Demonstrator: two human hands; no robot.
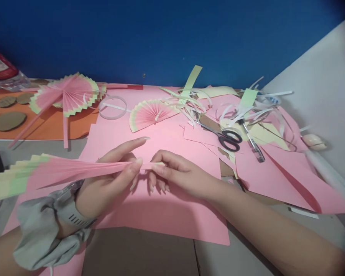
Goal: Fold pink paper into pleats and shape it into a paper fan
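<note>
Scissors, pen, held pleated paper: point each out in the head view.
Scissors (220, 135), head view: where the blades meet the handles.
Pen (251, 140), head view: middle of the barrel.
Held pleated paper (70, 169), head view: on its pink folds.

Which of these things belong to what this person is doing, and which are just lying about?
Seems part of the job:
- pleated paper, pinched by the left hand and right hand
- similarly coloured pleated fan, perhaps a companion piece

Apparently just lying about:
- black-handled scissors
- pen
- red-labelled bottle
- brown discs
</note>
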